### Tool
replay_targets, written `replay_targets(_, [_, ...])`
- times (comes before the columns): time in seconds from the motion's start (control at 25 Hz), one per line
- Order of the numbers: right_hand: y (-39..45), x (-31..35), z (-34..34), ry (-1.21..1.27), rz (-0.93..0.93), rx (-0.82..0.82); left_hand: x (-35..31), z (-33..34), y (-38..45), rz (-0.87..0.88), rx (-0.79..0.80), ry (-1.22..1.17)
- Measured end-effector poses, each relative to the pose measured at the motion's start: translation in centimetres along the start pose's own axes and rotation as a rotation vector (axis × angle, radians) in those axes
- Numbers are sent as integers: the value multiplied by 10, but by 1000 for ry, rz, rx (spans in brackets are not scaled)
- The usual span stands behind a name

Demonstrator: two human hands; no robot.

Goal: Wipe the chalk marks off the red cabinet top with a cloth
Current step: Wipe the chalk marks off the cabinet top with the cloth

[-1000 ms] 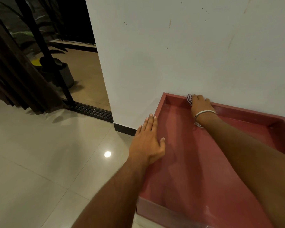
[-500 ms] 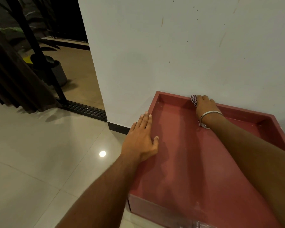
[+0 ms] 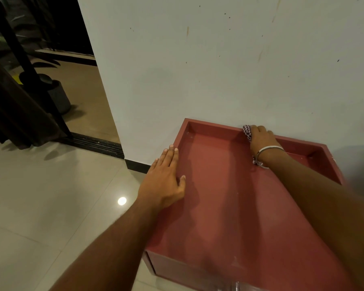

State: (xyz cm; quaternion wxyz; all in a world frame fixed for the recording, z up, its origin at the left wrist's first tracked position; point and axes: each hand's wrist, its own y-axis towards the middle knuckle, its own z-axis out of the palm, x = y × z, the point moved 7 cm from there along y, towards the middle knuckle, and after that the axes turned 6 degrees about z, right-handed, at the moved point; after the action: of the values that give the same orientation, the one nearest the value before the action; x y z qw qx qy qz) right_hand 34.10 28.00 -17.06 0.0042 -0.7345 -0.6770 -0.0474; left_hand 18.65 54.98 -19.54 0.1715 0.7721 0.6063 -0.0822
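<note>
The red cabinet top (image 3: 235,206) has a raised rim on its left, back and right sides and stands against a white wall. My right hand (image 3: 262,139), with a metal bangle at the wrist, presses a checked cloth (image 3: 247,132) against the back rim near its middle. Most of the cloth is hidden under the hand. My left hand (image 3: 166,179) lies flat with straight fingers on the left rim, thumb on the red surface. A few faint pale specks show near the front edge.
The white wall (image 3: 219,70) rises right behind the cabinet. Pale floor tiles (image 3: 40,196) spread to the left. A dark doorway with a sliding track (image 3: 93,143), a dark curtain and a grey pot (image 3: 57,95) stand at the far left.
My right hand with the cloth has slid a little to the right along the back rim. My left hand stays on the left rim. The camera has shifted slightly.
</note>
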Motion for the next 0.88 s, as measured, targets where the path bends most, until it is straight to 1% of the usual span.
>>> replay_targets(0.28, [5, -40, 4, -68, 35, 63, 1, -1, -1, 9, -36, -4])
replay_targets(0.48, [4, -63, -3, -152, 33, -4, 3, 2, 2, 7, -29, 0])
replay_targets(0.72, [2, -93, -8, -214, 83, -1, 4, 2, 2, 7, -35, 6])
replay_targets(0.88, [-2, -132, -12, -233, 178, 46, 2, 0, 3, 7, -43, 11])
